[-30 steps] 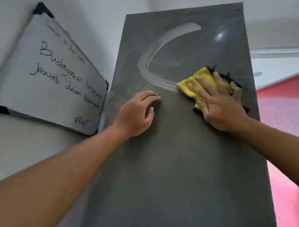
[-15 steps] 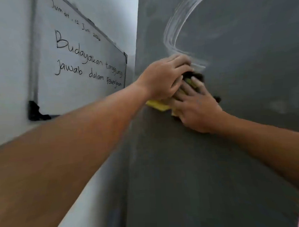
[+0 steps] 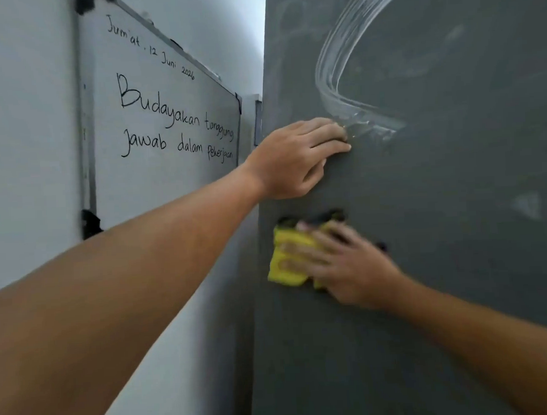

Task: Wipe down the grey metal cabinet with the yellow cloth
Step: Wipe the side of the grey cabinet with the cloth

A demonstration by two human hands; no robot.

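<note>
Two bare forearms reach forward from the bottom of the view toward a tall grey metal cabinet, whose flat side fills the right half of the scene. Nearest, the person's right hand lies flat with fingers spread against the metal, pressing a folded yellow cloth onto the panel; the cloth has a dark edge showing above the fingers, and both hand and cloth are blurred by motion. The cloth sits close to the cabinet's left edge, directly below the other hand. Above it, the left hand rests on the cabinet with fingers loosely curled and fingertips touching the metal, holding nothing. Just beyond those fingertips, up and to the right, a pale curved wet streak arcs across the dusty surface. To the left of both hands, past the cabinet's edge, a whiteboard hangs on a pale wall. It carries black handwriting: "Jum'at, 12 Juni 2026" at the top, and under it "Budayakan tanggung jawab dalam pekerjaan". Black corner caps mark the board's frame.
</note>
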